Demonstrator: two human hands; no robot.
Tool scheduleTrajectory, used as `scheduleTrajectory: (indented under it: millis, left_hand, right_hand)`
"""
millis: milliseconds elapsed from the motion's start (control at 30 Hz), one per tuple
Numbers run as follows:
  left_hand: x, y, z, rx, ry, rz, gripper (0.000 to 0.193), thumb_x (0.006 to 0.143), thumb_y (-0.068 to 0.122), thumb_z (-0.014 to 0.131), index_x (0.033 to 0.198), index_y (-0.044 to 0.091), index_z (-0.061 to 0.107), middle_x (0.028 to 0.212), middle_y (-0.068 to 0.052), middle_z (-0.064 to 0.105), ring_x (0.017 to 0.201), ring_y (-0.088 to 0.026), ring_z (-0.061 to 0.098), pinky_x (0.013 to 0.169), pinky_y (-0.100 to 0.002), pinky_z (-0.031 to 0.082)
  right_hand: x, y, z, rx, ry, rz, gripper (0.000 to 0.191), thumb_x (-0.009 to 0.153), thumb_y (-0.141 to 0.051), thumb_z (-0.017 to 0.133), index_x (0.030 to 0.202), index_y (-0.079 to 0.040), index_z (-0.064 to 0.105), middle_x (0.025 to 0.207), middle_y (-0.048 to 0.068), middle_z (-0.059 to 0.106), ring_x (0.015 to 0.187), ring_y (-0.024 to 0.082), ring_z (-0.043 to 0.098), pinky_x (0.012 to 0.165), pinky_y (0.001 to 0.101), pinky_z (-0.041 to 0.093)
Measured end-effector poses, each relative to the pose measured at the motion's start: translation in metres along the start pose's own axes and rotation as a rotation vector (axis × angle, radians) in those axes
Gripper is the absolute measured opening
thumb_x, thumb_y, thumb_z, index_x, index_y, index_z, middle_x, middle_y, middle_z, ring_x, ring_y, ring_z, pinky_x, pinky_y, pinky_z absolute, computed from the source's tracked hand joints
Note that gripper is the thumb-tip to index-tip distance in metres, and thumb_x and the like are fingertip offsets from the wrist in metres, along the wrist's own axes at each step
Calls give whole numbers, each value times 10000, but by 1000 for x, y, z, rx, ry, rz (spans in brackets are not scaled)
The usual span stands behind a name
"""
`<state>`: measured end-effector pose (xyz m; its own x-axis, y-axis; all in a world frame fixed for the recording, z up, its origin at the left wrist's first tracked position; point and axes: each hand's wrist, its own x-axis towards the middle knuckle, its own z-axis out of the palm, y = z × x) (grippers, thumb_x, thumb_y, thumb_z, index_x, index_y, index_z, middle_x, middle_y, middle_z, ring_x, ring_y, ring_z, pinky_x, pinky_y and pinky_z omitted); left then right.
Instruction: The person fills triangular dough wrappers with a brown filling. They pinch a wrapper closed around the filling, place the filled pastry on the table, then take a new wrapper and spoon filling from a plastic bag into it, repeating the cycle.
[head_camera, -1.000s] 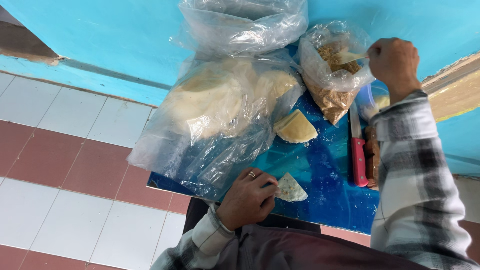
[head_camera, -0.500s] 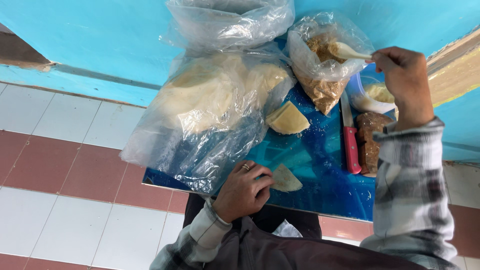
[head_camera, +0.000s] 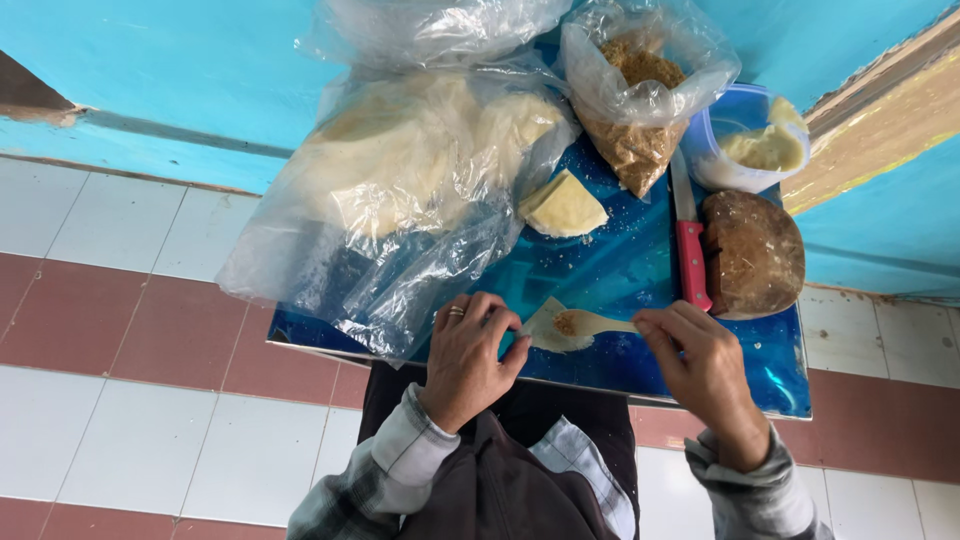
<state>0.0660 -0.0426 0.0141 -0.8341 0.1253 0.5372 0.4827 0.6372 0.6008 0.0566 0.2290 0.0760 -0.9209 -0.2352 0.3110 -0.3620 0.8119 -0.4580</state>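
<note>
While the left hand (head_camera: 468, 358) pins one small pale dough piece (head_camera: 543, 326) flat on the blue board (head_camera: 620, 270), the right hand (head_camera: 700, 365) pinches one wooden spoon (head_camera: 590, 323), its bowl resting on that piece with brown filling; so both hands are busy, fingers closed on stuff; three plastic bags sit behind, plus one red-handled knife (head_camera: 690, 250), one brown lump (head_camera: 752, 253), one tub (head_camera: 750, 140).

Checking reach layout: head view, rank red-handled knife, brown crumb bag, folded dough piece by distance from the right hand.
From the right hand:
1. Red-handled knife, just above it.
2. Folded dough piece, up and left.
3. Brown crumb bag, far edge.
</note>
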Motion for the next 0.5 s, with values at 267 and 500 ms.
scheduleTrajectory:
  millis: [267, 500]
  left_hand:
    - [3, 1, 3, 0, -58, -51, 171, 795, 140, 816, 838, 129, 651, 947, -20, 598, 944, -258, 605, 925, -463, 425]
    - [2, 3, 2, 4, -25, -42, 190, 790, 137, 817, 896, 120, 660, 963, -42, 581, 936, -267, 596, 910, -463, 422]
  right_hand:
    - [-16, -26, 3, -350, 139, -330, 261, 838, -63, 760, 1098, -87, 757, 930, 24, 661, 785, 198, 632, 653, 354, 512]
    - [-24, -21, 0, -521, 125, -484, 425, 764, -53, 762, 1187, -87, 760, 1008, 9, 673, 750, 156, 587, 629, 327, 485]
